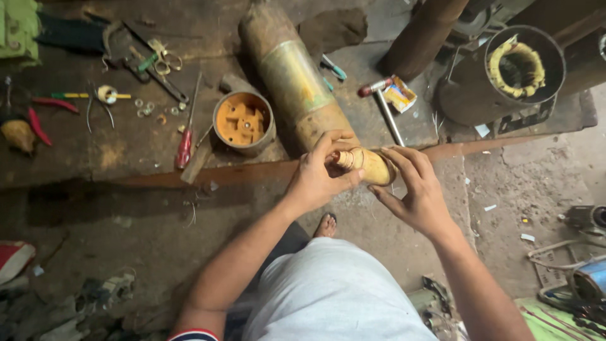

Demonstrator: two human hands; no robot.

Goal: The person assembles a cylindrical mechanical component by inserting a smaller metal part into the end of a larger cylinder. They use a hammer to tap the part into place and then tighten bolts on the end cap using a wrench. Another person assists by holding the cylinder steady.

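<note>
Small yellowish bottle-shaped piece with a ribbed neck, held at the near end of the long rusty cylinder, just past the workbench edge. Left hand closed around the ribbed neck, thumb and fingers pinching it. Right hand cupping the rounded body, fingers loosely curled over its far side. Left of the cylinder, touching or nearly so: round housing with an orange insert. Farther left of that: red-handled screwdriver, then pliers and scattered washers. Right of the cylinder: metal hammer, and beyond it a dark motor casing with yellowed windings.
</note>
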